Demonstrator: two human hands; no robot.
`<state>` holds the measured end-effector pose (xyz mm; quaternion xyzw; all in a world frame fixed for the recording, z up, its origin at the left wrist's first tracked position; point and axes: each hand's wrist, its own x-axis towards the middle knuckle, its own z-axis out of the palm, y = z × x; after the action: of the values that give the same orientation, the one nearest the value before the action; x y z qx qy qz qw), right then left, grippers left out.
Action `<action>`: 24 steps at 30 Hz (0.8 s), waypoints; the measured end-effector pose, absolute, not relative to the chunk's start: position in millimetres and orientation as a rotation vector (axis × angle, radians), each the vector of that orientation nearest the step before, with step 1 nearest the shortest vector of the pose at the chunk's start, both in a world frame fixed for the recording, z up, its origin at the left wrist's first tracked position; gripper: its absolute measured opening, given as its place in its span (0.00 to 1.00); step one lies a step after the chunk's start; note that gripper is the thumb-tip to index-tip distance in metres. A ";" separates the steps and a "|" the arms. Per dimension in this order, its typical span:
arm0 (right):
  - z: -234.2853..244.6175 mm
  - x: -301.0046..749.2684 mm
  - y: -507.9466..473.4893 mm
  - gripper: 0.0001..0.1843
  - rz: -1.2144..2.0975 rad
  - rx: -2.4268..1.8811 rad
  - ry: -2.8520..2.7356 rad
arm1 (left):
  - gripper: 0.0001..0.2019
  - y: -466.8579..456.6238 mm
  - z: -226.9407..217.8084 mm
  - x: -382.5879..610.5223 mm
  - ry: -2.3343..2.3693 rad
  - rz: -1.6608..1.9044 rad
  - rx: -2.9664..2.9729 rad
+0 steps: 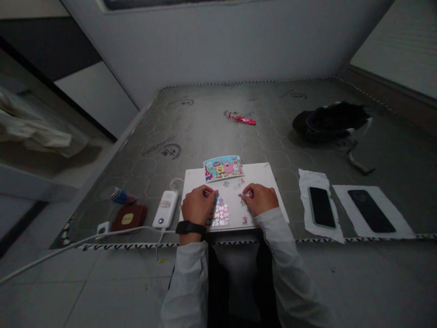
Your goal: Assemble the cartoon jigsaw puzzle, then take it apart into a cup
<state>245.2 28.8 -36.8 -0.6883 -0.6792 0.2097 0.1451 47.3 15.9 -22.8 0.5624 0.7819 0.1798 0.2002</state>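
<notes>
A partly joined jigsaw puzzle (221, 215) in pinkish, shiny pieces lies on a white board (195, 178). My left hand (198, 207), a dark band at its wrist, covers the puzzle's left side. Its thumb and forefinger pinch together at the upper edge; what lies between them is hidden. Across the board, my right hand (262, 198) is closed, with a small puzzle piece (240, 195) at its fingertips. Loose pieces lie around it, among them one puzzle piece (245, 220) near the front edge. Behind the hands is a colourful cartoon picture card (224, 168).
Left of the board are a white power bank (165, 209) with cables, a brown case (129, 217) and a blue can-like item (119, 196). To the right, two phones, one green-edged phone (322, 207), rest on paper. Farther back lie a red wrapper (243, 119) and a black cap (327, 122).
</notes>
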 end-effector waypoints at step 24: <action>-39.5 238.1 30.3 0.14 0.847 -1.731 -1.564 | 0.13 17.4 -31.4 52.9 1.758 0.829 2.027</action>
<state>238.1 30.3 -39.5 -0.6599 -0.5961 0.3228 0.3240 52.9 17.4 -31.4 0.7119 0.6172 0.2912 0.1659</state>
